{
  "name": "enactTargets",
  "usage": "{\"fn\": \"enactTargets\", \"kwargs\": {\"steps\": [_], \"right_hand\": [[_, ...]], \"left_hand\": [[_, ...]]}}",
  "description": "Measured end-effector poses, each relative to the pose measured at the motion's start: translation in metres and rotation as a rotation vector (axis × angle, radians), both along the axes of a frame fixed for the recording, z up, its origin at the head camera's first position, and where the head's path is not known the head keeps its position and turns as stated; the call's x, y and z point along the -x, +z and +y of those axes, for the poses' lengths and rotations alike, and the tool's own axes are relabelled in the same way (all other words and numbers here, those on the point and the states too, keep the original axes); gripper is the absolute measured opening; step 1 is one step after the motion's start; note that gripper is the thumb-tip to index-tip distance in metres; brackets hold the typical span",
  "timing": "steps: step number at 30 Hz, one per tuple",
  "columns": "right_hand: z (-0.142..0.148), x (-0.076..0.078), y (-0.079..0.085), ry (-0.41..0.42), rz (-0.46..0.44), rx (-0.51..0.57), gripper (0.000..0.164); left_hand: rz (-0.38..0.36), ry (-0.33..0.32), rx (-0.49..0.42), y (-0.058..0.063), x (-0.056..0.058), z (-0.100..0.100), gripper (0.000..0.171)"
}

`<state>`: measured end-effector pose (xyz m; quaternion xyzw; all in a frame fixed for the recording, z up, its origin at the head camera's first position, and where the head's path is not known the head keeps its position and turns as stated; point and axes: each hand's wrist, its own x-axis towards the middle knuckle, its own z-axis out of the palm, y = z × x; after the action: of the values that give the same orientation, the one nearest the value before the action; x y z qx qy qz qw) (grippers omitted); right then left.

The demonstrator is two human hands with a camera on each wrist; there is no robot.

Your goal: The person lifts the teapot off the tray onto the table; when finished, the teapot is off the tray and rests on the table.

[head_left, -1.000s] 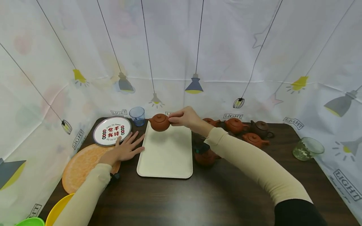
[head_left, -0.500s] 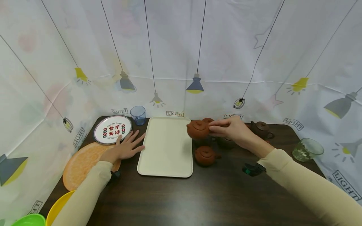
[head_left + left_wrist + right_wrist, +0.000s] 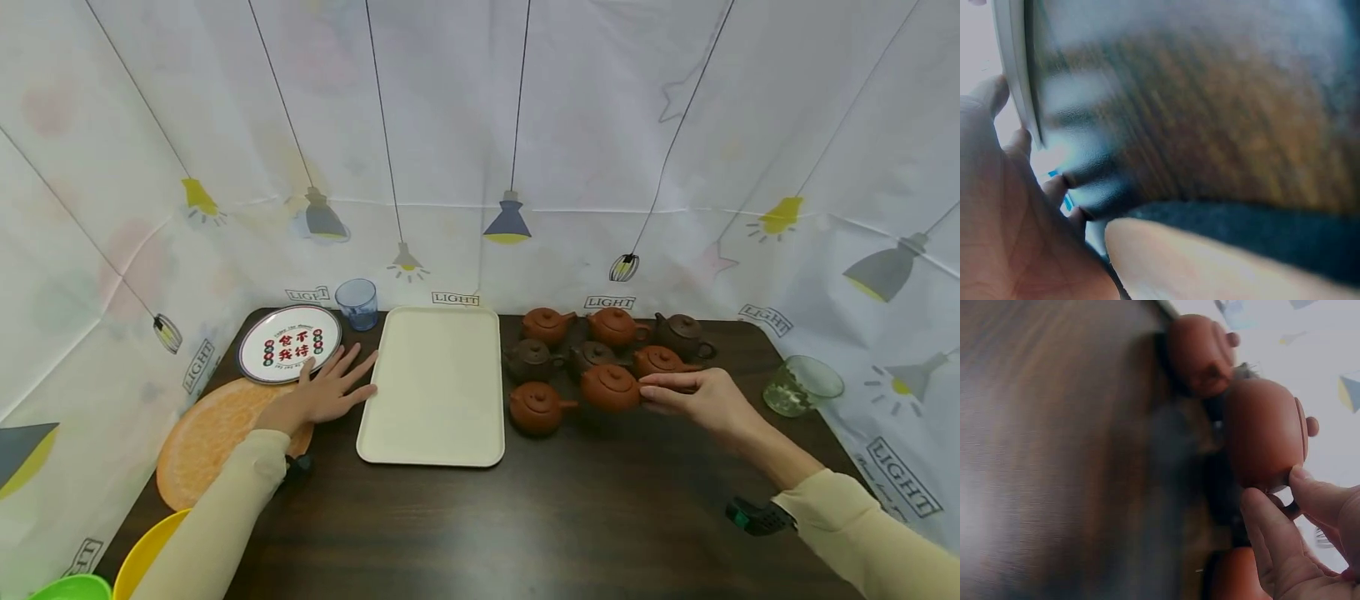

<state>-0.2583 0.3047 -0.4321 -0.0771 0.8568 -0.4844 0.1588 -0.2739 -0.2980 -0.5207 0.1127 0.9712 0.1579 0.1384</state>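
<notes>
In the head view, my right hand [image 3: 697,404] pinches the handle of a reddish-brown clay teapot [image 3: 610,388] at the front of a group of teapots. The right wrist view has thumb and fingers on the handle of this upright teapot [image 3: 1263,434], its knobbed lid on. It appears slightly raised over the table. Next to it sits another reddish teapot [image 3: 536,410], with a dark brown teapot [image 3: 531,361] behind. My left hand [image 3: 324,398] lies with fingers spread by the left edge of the cream tray [image 3: 431,383], one fingertip at its rim; the left wrist view is blurred.
More teapots stand behind, including a dark one [image 3: 679,335] at the back right. A green glass [image 3: 802,386] is at the far right, a blue glass [image 3: 357,304] behind the tray. Left are a printed plate [image 3: 289,343], an orange round mat [image 3: 217,446] and a yellow bowl [image 3: 146,554].
My right hand has carried the reddish teapot from over the back of the tray rightward and toward me, to the front of the teapot group. My left hand has stayed in place.
</notes>
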Motion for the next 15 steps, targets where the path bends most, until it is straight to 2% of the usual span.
{"fn": "enactTargets", "kwargs": {"steps": [8,15], "right_hand": [[0.001,-0.007,-0.031,-0.065,-0.015,0.018,0.052],[-0.002,-0.012,-0.043,-0.078,-0.040,0.092,0.052]], "left_hand": [[0.021,-0.007,-0.014,-0.002,-0.001,0.000,0.081],[0.023,-0.016,-0.064,-0.003,-0.005,0.001,0.084]]}}
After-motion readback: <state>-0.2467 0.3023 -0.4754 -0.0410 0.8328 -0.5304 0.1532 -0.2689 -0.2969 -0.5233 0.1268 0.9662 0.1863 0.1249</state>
